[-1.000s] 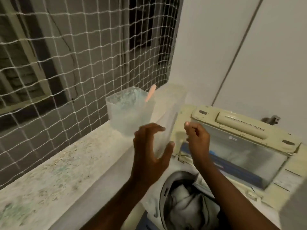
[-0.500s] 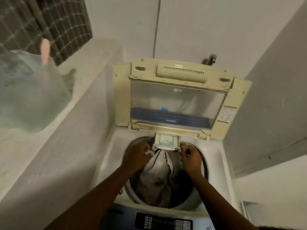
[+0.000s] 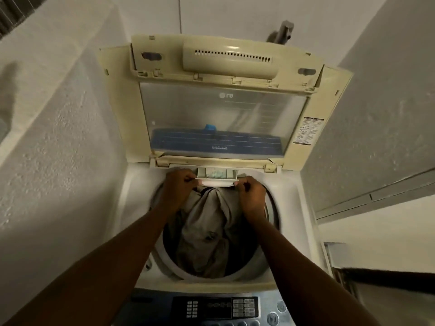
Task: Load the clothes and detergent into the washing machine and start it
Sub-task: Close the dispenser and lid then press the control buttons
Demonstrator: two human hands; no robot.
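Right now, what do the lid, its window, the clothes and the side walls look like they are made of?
Lid: yellowed cream plastic, moulded vents and clips.
Window: clear glass or plastic, hard to tell; reflections show.
Clothes: soft grey-beige woven fabric, creased folds, apparently a button.
Walls: rough white plaster or textured paint, grainy surface.

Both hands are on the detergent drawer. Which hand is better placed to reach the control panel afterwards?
Probably right. The right hand and left hand grip the detergent drawer about evenly, but the control panel buttons sit centre to right, nearer the right arm.
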